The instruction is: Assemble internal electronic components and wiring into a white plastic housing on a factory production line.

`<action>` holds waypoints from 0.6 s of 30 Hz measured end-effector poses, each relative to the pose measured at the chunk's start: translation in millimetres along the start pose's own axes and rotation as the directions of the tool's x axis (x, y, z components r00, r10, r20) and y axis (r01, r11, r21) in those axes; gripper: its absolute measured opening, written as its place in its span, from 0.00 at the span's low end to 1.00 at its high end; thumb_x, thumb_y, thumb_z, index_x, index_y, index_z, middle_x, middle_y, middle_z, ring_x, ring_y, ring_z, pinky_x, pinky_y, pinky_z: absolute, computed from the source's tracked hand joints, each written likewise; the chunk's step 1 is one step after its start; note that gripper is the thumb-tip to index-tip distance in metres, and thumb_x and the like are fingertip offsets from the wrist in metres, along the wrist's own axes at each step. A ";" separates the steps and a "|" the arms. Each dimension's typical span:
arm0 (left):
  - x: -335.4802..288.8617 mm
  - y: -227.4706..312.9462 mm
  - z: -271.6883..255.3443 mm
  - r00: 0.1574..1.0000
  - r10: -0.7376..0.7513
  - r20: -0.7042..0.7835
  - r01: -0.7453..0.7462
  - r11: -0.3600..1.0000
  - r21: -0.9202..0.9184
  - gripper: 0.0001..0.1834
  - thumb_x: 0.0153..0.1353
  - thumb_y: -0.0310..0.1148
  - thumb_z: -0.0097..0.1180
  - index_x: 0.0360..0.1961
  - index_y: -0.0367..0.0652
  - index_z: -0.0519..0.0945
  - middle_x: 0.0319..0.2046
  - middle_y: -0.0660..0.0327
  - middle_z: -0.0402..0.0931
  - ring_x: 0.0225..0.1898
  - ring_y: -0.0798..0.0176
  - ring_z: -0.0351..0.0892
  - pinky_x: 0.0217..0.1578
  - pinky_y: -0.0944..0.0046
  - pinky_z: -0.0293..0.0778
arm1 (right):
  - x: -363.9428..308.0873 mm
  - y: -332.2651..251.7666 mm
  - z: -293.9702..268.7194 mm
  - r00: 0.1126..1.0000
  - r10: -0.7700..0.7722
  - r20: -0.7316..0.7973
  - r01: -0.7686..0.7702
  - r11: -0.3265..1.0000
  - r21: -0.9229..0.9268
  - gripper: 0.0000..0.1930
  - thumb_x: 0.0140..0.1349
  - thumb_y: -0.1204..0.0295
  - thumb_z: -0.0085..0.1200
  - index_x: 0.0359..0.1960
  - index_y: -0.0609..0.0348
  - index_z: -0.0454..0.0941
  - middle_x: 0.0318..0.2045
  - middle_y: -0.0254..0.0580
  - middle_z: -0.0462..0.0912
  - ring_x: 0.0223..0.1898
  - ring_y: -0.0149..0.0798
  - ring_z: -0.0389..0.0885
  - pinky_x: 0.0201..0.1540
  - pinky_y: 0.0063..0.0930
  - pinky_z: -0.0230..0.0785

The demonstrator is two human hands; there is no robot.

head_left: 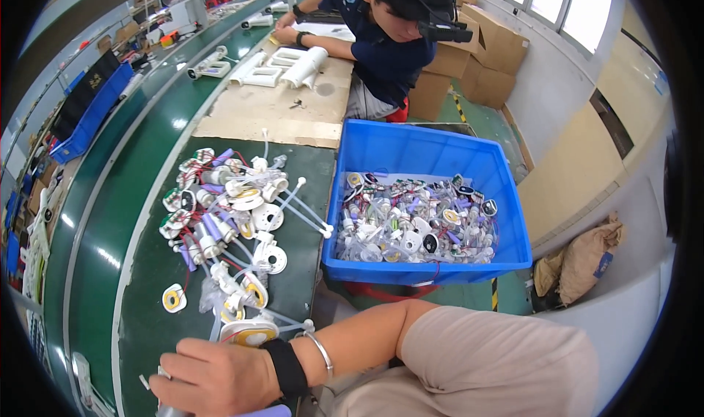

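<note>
My right hand (213, 379) is at the lower left edge of the picture, its fingers curled closed. Bits of white and grey show around the fingertips, but what they hold is mostly hidden. A purple cylinder (268, 411) shows just below this hand, cut off by the frame. Just beyond the hand lies a white round part with a yellow ring (253, 334). Past it spreads a heap of small pump assemblies (220, 226) with clear tubes, red wires, purple cylinders and green circuit boards, on a dark green tabletop (150, 336). My left hand is out of view.
A blue plastic bin (429, 272) full of similar assemblies stands right of the table. Across from me a person (389, 43) handles something beside white plastic housings (304, 66). A green conveyor belt (110, 233) runs along the left. Cardboard boxes (491, 46) and a sack (590, 259) stand right.
</note>
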State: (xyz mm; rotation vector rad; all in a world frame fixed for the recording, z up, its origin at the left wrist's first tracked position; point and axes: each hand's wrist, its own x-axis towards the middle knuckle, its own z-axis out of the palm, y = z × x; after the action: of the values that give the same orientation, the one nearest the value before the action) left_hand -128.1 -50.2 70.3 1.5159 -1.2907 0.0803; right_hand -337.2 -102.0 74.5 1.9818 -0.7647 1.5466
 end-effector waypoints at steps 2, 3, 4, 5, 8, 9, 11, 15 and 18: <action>7.2 -48.8 -21.5 0.988 0.152 0.019 -0.150 0.985 -0.085 0.33 0.58 0.32 0.58 0.62 0.37 0.59 0.47 0.49 0.72 0.50 0.48 0.74 0.48 0.56 0.73 | 9.8 -6.9 -2.1 0.998 -0.059 0.026 0.060 0.998 -0.011 0.28 0.57 0.67 0.50 0.60 0.18 0.66 0.20 0.29 0.61 0.19 0.31 0.61 0.20 0.26 0.52; 7.8 -56.3 -28.5 0.983 0.185 0.012 -0.184 0.980 -0.082 0.36 0.56 0.31 0.61 0.63 0.39 0.58 0.46 0.49 0.73 0.49 0.48 0.74 0.46 0.57 0.74 | 14.7 -11.5 -4.9 0.997 -0.072 0.023 0.072 0.997 -0.007 0.28 0.57 0.67 0.50 0.60 0.18 0.66 0.20 0.29 0.61 0.19 0.31 0.61 0.20 0.26 0.52; 7.0 -63.6 -32.3 0.966 0.255 -0.041 -0.258 0.960 -0.111 0.28 0.60 0.33 0.57 0.60 0.44 0.61 0.43 0.50 0.74 0.43 0.51 0.76 0.42 0.59 0.75 | 19.2 -15.9 -9.3 0.993 -0.115 -0.004 0.115 0.993 -0.012 0.20 0.58 0.65 0.51 0.53 0.31 0.67 0.22 0.32 0.65 0.22 0.32 0.65 0.22 0.26 0.55; 8.2 -49.7 -36.1 0.967 0.251 -0.051 -0.255 0.960 -0.112 0.28 0.60 0.33 0.57 0.60 0.44 0.61 0.43 0.50 0.74 0.43 0.51 0.76 0.42 0.59 0.75 | 23.0 -20.6 -9.3 0.987 -0.158 -0.029 0.157 0.987 -0.017 0.15 0.58 0.62 0.52 0.47 0.43 0.69 0.24 0.34 0.68 0.25 0.34 0.69 0.24 0.26 0.58; 7.7 -0.5 -47.4 0.967 0.144 0.210 0.128 0.436 -0.891 0.13 0.68 0.39 0.47 0.47 0.44 0.67 0.35 0.53 0.76 0.34 0.58 0.77 0.35 0.60 0.74 | 34.7 -29.3 -5.9 0.978 -0.201 -0.052 0.202 0.979 0.027 0.18 0.50 0.64 0.53 0.46 0.40 0.73 0.22 0.33 0.66 0.24 0.36 0.66 0.23 0.28 0.52; 7.3 -12.5 -52.2 0.971 0.144 0.189 0.117 0.403 -0.908 0.13 0.68 0.39 0.46 0.46 0.42 0.67 0.33 0.53 0.77 0.34 0.57 0.78 0.36 0.59 0.75 | 38.7 -32.3 -6.4 0.979 -0.204 -0.004 0.204 0.978 0.038 0.18 0.50 0.65 0.53 0.45 0.41 0.73 0.22 0.33 0.66 0.24 0.35 0.66 0.23 0.28 0.53; 6.5 -14.8 -58.0 0.977 0.126 0.174 0.100 0.451 -0.887 0.13 0.68 0.38 0.45 0.47 0.41 0.66 0.34 0.53 0.77 0.34 0.56 0.78 0.36 0.59 0.75 | 44.1 -42.5 -4.4 0.976 -0.219 0.011 0.217 0.973 0.074 0.16 0.49 0.66 0.53 0.43 0.42 0.75 0.21 0.32 0.66 0.23 0.35 0.66 0.23 0.28 0.53; -1.9 -13.5 -81.3 0.987 0.102 0.121 0.056 0.490 -0.870 0.17 0.69 0.40 0.44 0.50 0.39 0.65 0.38 0.46 0.75 0.34 0.52 0.78 0.33 0.56 0.78 | 53.2 -65.9 -9.3 0.968 -0.246 0.054 0.242 0.967 0.084 0.12 0.49 0.66 0.53 0.37 0.45 0.78 0.20 0.31 0.66 0.23 0.34 0.67 0.23 0.27 0.53; -13.8 -24.9 -103.6 0.981 0.124 0.147 0.073 0.470 -0.880 0.16 0.69 0.38 0.43 0.51 0.39 0.65 0.43 0.45 0.73 0.35 0.50 0.78 0.33 0.57 0.78 | 61.8 -80.3 -19.3 0.943 -0.290 0.160 0.243 0.934 0.262 0.17 0.50 0.67 0.55 0.43 0.48 0.76 0.21 0.32 0.67 0.23 0.31 0.66 0.21 0.23 0.53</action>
State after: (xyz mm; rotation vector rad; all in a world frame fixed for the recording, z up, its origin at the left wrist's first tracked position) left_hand -58.8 30.0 87.4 0.5696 -1.1898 -0.6669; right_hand -282.3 -39.0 134.9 2.3309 -0.3688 1.3455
